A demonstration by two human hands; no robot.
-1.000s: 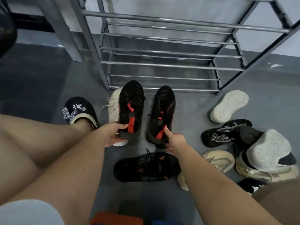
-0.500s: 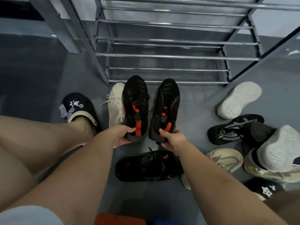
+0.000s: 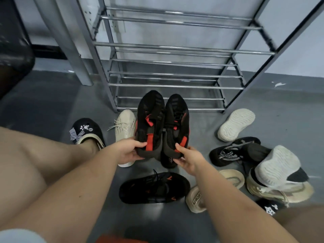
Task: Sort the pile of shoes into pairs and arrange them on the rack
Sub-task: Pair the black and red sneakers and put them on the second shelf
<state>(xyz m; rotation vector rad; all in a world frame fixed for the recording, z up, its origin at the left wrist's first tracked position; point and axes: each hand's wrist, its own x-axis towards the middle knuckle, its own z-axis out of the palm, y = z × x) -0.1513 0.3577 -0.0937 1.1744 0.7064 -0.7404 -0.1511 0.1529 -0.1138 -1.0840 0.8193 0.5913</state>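
While the person squats before the rack, each hand has one shoe of a matched pair by the heel: the left hand has its fingers curled shut round the back of the left black-and-red sneaker, thumb on top beside the red heel tab, and the right hand pinches the heel of the right black-and-red sneaker between thumb and fingers. The two shoes sit side by side, touching along their inner edges, toes pointing to twelve o'clock at the rack's lowest rails. Whether they are lifted clear of the floor I cannot tell.

To my eye the pairing is settled and the placing is the step in hand. It would go best if the toes stay level and together, go in over the front rail, and come down so the soles bridge two rails rather than tipping between them. All the tiers look bare, so setting the pair hard to one side would leave room for others.

Loose shoes lie round about: a cream lace-up sneaker at nine o'clock of the pair, just beside it, a black sneaker at six o'clock, an upturned white shoe at three o'clock, and a heap further on towards four.
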